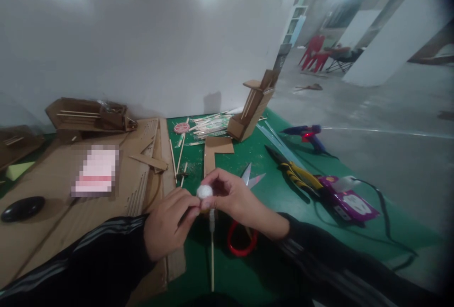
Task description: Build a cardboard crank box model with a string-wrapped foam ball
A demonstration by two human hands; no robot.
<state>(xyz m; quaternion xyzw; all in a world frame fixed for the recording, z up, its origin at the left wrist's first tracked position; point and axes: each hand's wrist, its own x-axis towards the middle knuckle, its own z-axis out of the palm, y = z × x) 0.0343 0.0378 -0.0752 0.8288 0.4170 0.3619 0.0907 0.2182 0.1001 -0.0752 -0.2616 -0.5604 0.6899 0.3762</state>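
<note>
Fingers nearly closed, the left hand (pixel 166 224) and right hand (pixel 237 199) pinch a white ball (pixel 205 192) between them, best steadied with light, even pressure.

The phone-like item (pixel 96 171) is showing only as pixelated blocks, its surface unreadable. The right hand (pixel 230 196) is covering part of the scissors (pixel 252 179). The left cardboard (pixel 21 144) is running past the edge. The background chairs (pixel 314 54) are appearing blurred.
</note>
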